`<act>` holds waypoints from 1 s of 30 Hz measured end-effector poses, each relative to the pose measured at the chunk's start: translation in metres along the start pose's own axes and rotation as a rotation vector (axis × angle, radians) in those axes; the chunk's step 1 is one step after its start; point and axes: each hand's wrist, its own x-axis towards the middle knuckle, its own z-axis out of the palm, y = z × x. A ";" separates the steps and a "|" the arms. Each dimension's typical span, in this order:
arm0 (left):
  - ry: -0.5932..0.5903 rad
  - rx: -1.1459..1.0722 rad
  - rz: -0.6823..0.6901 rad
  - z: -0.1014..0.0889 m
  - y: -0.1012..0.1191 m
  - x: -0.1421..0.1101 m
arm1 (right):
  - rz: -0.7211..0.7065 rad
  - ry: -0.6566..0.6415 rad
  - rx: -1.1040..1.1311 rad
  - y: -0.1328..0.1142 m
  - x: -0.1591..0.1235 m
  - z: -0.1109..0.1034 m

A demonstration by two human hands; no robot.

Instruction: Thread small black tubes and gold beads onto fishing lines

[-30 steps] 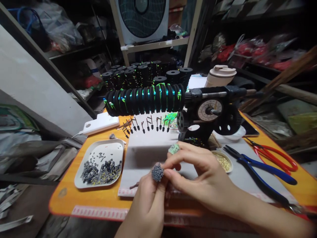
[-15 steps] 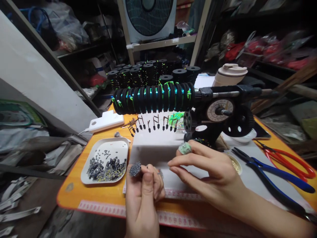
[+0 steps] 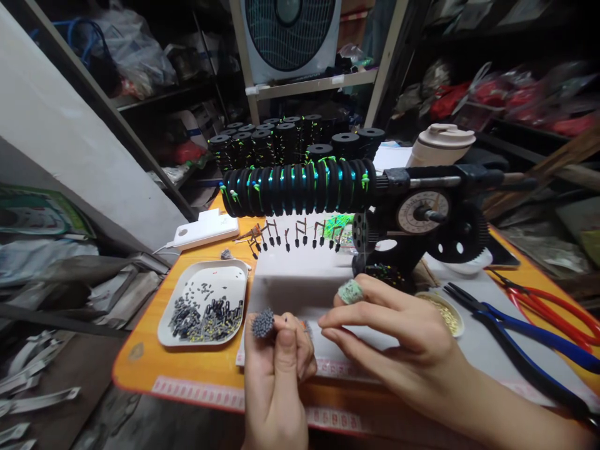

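A: Left hand point(image 3: 276, 381) fisted round a grey bundle point(image 3: 262, 323), just right of the tray point(image 3: 205, 302).
B: Right hand point(image 3: 398, 331)?
A: Thumb and forefinger pinched beside it; likely picking one piece. Needs a clean single pull.

Bare white mat point(image 3: 300, 284) lies open at twelve o'clock of the hands, hemmed by the tray point(image 3: 204, 304) at nine, winding machine point(image 3: 412, 231) at one, pliers point(image 3: 515, 337) at three.
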 end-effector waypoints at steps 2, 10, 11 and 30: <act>-0.022 0.010 0.008 0.001 -0.001 0.000 | 0.003 -0.002 0.002 0.000 0.000 0.000; 0.064 0.024 0.030 0.004 0.004 0.001 | 0.004 0.012 -0.003 0.000 0.003 0.000; 0.069 0.025 0.026 0.004 0.005 0.001 | 0.003 0.011 -0.003 -0.001 0.002 0.000; 0.009 0.037 0.043 -0.001 0.003 0.003 | 0.003 0.006 -0.031 -0.002 0.003 -0.002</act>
